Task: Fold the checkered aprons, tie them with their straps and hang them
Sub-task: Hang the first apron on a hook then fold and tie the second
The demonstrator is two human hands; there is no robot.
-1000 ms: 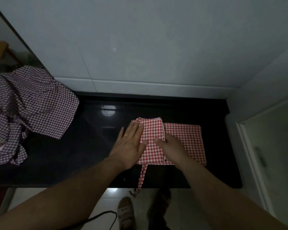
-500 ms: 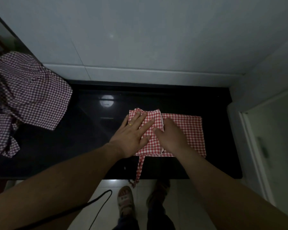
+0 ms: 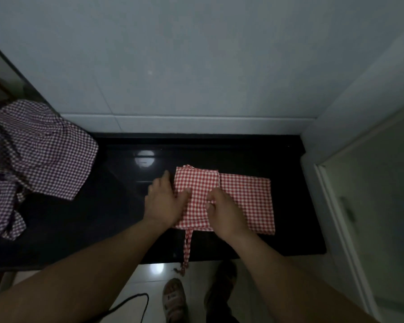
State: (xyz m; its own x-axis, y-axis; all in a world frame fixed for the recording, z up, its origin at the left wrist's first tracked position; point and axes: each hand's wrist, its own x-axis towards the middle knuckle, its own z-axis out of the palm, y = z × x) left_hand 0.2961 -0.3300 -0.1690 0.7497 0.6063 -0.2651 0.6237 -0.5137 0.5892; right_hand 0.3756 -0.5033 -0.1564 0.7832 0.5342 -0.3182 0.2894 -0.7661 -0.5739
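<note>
Left fingers (image 3: 165, 179) lie along the left edge of the folded red checkered apron (image 3: 200, 183), with the thumb laid over the top layer. The tips seem tucked under that edge, though the light is dim. The left hand (image 3: 162, 205) grips the fold. Right fingers (image 3: 214, 195) are curled in, forefinger and thumb pinching the cloth near the middle of the fold. The right hand (image 3: 225, 214) is knuckles up, wrist toward the near edge.

Far left of the fingers: purple checkered apron (image 3: 40, 157), crumpled in a heap, partly draped on the black counter (image 3: 103, 217), well apart from both hands. Between the heap and the left fingers is glossy counter surface. Just beyond the left fingertips, a round lamp reflection (image 3: 144, 159) shows in the gloss.

Under and between the fingers: the thicker folded part of the red apron, lying flat on the counter. Below the left thumb, a strap (image 3: 187, 247) runs out from the near edge of the fold, crosses the counter and hangs off its front edge, its end over the pale floor (image 3: 154, 276).

Right of the right fingers: the flat part of the same apron, spread square on the counter, its edge passing under the right hand.

Beyond the fingers: pale tiled wall (image 3: 196, 78). Below the wrists: a sandalled foot (image 3: 174, 299) and a dark cable (image 3: 131, 301) on the floor. Far right of the fingers: a pale door (image 3: 371, 206).
</note>
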